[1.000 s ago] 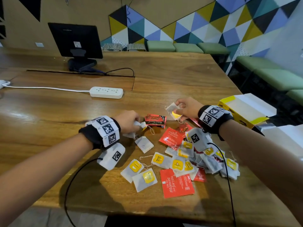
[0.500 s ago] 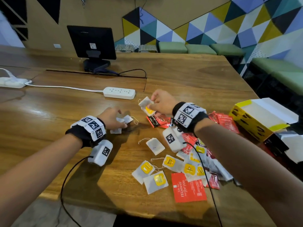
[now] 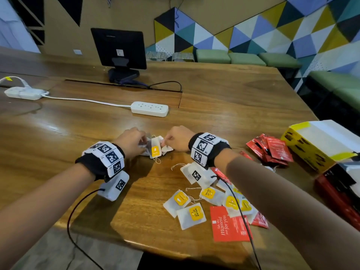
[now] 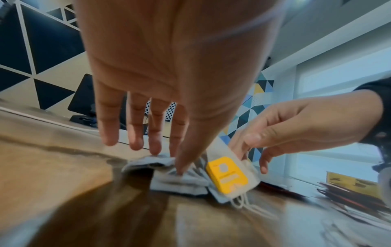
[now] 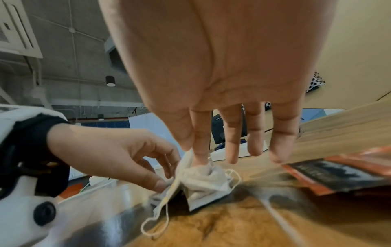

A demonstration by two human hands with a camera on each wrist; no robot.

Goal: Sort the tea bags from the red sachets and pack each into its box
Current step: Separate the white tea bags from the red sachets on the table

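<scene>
My left hand (image 3: 135, 141) pinches a small stack of white tea bags (image 4: 169, 177) that rests on the wooden table (image 3: 224, 117). My right hand (image 3: 173, 141) pinches one tea bag with a yellow tag (image 3: 156, 150) and holds it against the right side of that stack. More tea bags (image 3: 191, 213) lie loose under my right forearm, with a flat red sachet (image 3: 229, 224) among them. Several red sachets (image 3: 272, 151) are piled beside the open yellow box (image 3: 311, 145). A red and black box (image 3: 339, 191) stands nearer, at the right edge.
A white power strip (image 3: 149, 108) and its cable lie beyond my hands. A black monitor (image 3: 118, 49) stands at the back. Green benches (image 3: 247, 59) line the far wall. The table's front edge (image 3: 124, 241) runs under my forearms.
My right hand has carried its tea bag left and down to meet the stack in my left hand. The left hand has stayed low on the table with its tea bags.
</scene>
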